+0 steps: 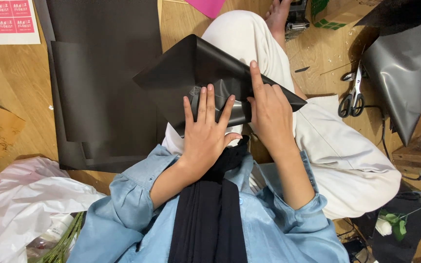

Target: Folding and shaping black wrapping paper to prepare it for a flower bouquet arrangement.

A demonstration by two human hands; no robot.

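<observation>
While the folded black sheet lies across the lap, the left hand presses flat on it, the right hand beside, forefinger extended, gripping nothing.

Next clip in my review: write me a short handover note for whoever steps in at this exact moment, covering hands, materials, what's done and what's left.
Left hand: flat, fingers spread, pressing the folded black sheet onto the lap.
Right hand: on the sheet's right part, index finger stretched along the fold line.
Things: stack of flat black sheets on the floor to the left; scissors on the floor to the right, untouched; white rose at lower right.
Done: the sheet is folded over itself, with a piece of clear tape near the left fingertips.
Left: the fold is held only by the hands; whether it is creased cannot be told.
</observation>
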